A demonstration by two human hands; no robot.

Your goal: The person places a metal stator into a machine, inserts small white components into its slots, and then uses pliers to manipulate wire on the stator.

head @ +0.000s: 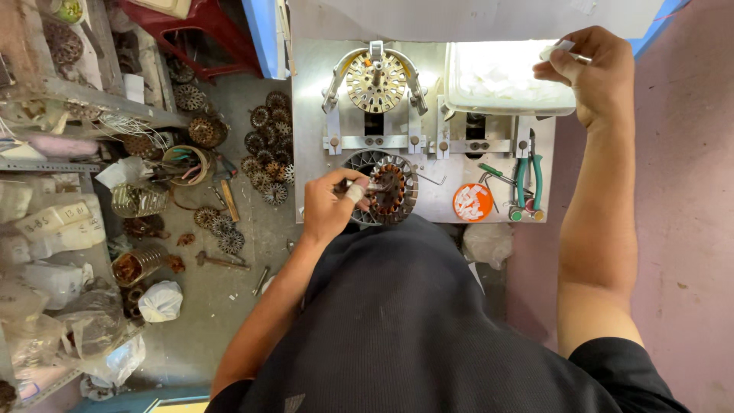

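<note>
My left hand (330, 203) grips a round motor stator (391, 191) with copper windings at the near edge of a metal worktable (313, 115); one finger is wrapped in white tape. My right hand (592, 73) is raised over the right end of a white plastic tray (506, 80) and pinches a small white slip (556, 50) between thumb and fingers. A second stator (375, 80) sits clamped in a metal fixture at the back of the table.
An orange lid (472, 202) with white slips and green-handled pliers (529, 183) lie on the table's right. Several stators (267, 149) are scattered on the floor at left, beside cluttered shelves (53, 153) with bags and wire coils. A pink wall (688, 191) runs along the right.
</note>
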